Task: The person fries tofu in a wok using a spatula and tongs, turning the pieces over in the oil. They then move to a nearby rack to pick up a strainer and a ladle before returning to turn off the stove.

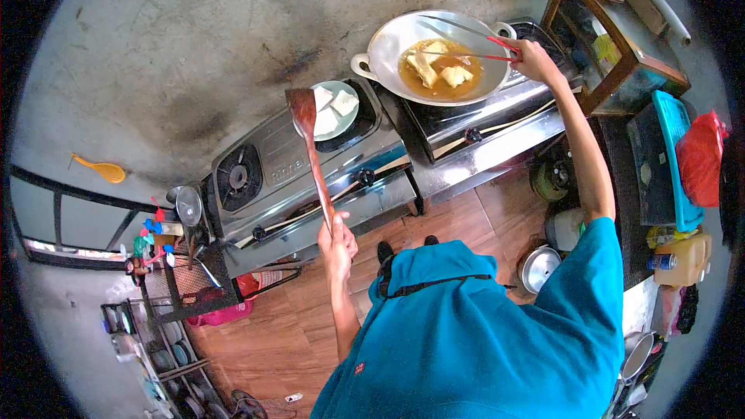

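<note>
My left hand [337, 248] is closed round the handle of a dark wooden spatula [313, 151], whose blade is raised beside a plate [347, 126] of white blocks [344, 102]. At the upper right, my right hand [535, 60] grips the red handles of metal tongs [475, 55]. The tongs reach over a large wok [386, 46] with brown liquid [442, 91] in it. Several pale yellow pieces [456, 75] lie in the liquid, and one tong arm passes close above them.
The plate stands on a two-burner stove [283, 163]; the wok sits on another stove [497, 120]. A glass-sided wooden cabinet [621, 81] is at the right, near a red bag [701, 159]. Utensils [188, 206] hang at the left. A pot [540, 269] is lower right.
</note>
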